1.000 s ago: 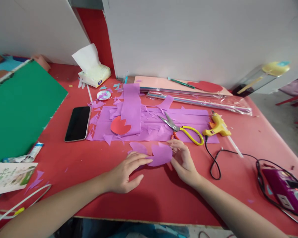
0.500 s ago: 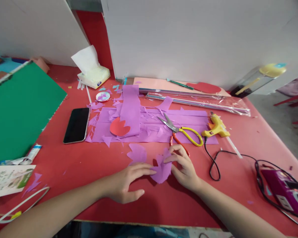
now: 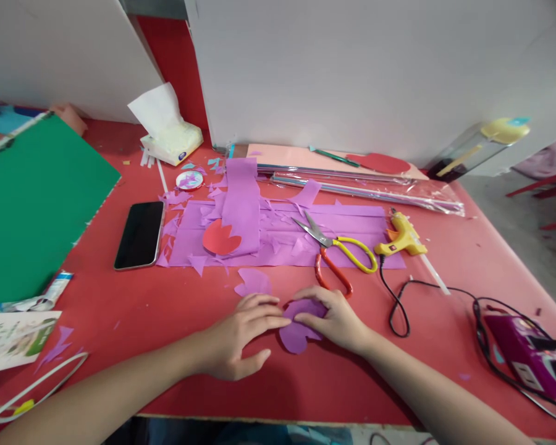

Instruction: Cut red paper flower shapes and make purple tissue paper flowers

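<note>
— Nearest the table's [image 3: 120, 309] edge, where did we have the purple cutout [image 3: 296, 334]?

— Flat between our hands. Our left hand [image 3: 234, 337] lay open, fingertips touching its left edge; our right hand [image 3: 336, 321] pressed loosely spread fingers on top.

— Beyond that?

— Another purple petal [image 3: 254, 282], then the scissors [image 3: 338, 250] and glue gun [image 3: 402, 238].

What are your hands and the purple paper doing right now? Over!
Left hand and right hand flat, pressing purple paper cutout onto red table. Second cutout lies just beyond. Scissors close behind right hand; nothing blocking.
</note>
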